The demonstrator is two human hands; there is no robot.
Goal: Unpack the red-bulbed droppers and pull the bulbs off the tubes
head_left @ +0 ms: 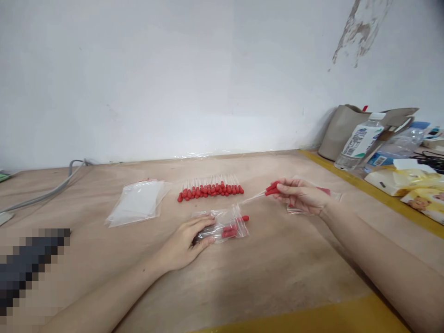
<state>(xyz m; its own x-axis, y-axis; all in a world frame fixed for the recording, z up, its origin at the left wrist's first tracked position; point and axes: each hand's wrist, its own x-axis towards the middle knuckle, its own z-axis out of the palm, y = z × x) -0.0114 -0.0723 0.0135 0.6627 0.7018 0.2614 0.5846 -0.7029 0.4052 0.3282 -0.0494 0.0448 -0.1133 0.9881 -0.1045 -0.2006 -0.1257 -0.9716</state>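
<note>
My left hand (189, 243) is closed round the left end of a clear zip bag (219, 222) lying on the table. Inside the bag are a few red-bulbed droppers, and one red bulb sticks out at its right edge. Between thumb and fingers, my right hand (301, 194) pinches a couple of red-bulbed droppers (272, 188) by their bulbs. Their thin clear stems point left, close to the bag's right end. Further back lies a row of many such droppers (210, 189), bulbs toward me. Partly hidden behind my right hand are bags with red contents (324, 190).
A stack of flat clear bags (137, 201) lies on the left of the table (194, 296). A grey cable (52, 193) runs along the far left. A water bottle (360, 143), a beige bin (333, 132) and a yellow tissue pack (391, 178) stand beyond the yellow tape at right.
</note>
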